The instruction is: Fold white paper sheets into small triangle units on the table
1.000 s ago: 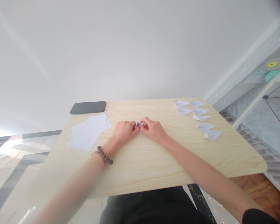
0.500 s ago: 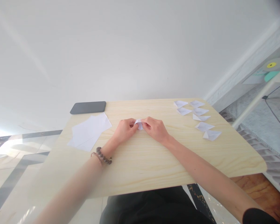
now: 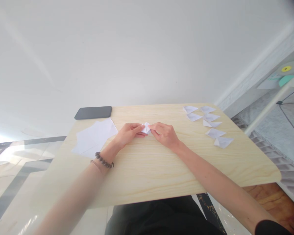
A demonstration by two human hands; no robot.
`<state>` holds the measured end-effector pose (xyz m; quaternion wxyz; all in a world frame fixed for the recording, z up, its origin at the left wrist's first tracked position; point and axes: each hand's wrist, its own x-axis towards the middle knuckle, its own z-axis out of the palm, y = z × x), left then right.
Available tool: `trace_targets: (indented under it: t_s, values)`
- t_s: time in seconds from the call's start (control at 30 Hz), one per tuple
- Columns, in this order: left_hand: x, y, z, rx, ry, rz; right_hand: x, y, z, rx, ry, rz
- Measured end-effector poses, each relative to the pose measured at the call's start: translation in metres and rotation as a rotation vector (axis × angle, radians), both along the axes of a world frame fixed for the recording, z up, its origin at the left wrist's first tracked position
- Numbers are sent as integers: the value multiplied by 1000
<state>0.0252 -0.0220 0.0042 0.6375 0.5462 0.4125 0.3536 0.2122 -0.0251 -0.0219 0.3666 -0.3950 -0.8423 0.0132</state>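
Note:
A small piece of folded white paper (image 3: pixel 146 127) is held between both hands above the middle of the table. My left hand (image 3: pixel 129 133) grips its left side, thumb on top and fingers underneath. My right hand (image 3: pixel 165 134) pinches the right edge between thumb and forefinger. Parts of the paper are covered by the fingers. Several folded paper boats (image 3: pixel 211 117) lie at the right of the table, and overlapping white paper sheets (image 3: pixel 94 137) lie near my left hand.
The light wooden table (image 3: pixel 147 173) stands against a pale wall (image 3: pixel 142 52). A dark phone (image 3: pixel 93 113) lies at its back left corner. To the right of the table, a white pole (image 3: pixel 269 106) slants upward.
My left hand has turned, its fingers now flatter beneath the paper. The folded paper has shifted and shows a raised point. My right hand keeps its pinch with little movement.

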Motion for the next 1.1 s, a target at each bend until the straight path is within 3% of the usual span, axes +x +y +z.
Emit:
trace_targets:
  t_s: [0.17, 0.33, 0.43, 0.87, 1.1]
  values:
    - [-1, 1, -5, 14, 9, 52, 0, -2, 4, -76, 106, 53]
    - [1, -1, -7, 78, 56, 61, -1, -2, 7, -286, 238, 49]
    - [3, -3, -7, 118, 63, 63, -2, 0, 7, -364, 213, 27]
    - [10, -6, -2, 184, 119, 77, 2, 3, 10, -518, 171, 70]
    - [7, -6, -2, 325, 309, 80, 1, 1, 8, -501, 133, 142]
